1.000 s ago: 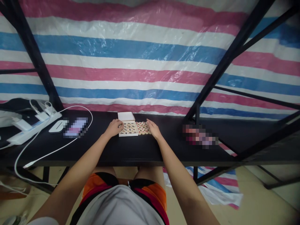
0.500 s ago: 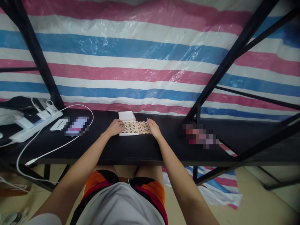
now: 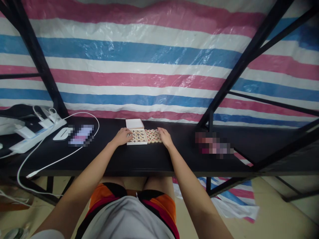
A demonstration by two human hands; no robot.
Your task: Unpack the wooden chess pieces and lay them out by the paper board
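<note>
A small white box (image 3: 137, 142) of Chinese chess pieces lies on the black table, its white lid flap (image 3: 134, 123) standing behind it. Rows of round pieces with black characters (image 3: 138, 134) fill the box. Close against its right side sit several pieces with red characters (image 3: 152, 135), in rows on the table. My left hand (image 3: 122, 136) is curled over the left edge of the box, fingertips on the nearest black pieces. With its fingers stretched out, my right hand (image 3: 164, 136) lies along the right end of the red pieces, touching them.
To the left are a white power strip (image 3: 40, 134) with chargers, a white flat device (image 3: 62, 133), a blurred phone (image 3: 81, 135) and a looping white cable (image 3: 53, 159). A pixelated object (image 3: 213, 144) lies right. Black metal posts (image 3: 224, 79) and a striped plastic sheet (image 3: 139, 79) stand behind.
My right hand has shifted very slightly right, and the red pieces show a little more. My left hand stays at the box. The view has tilted a touch.
</note>
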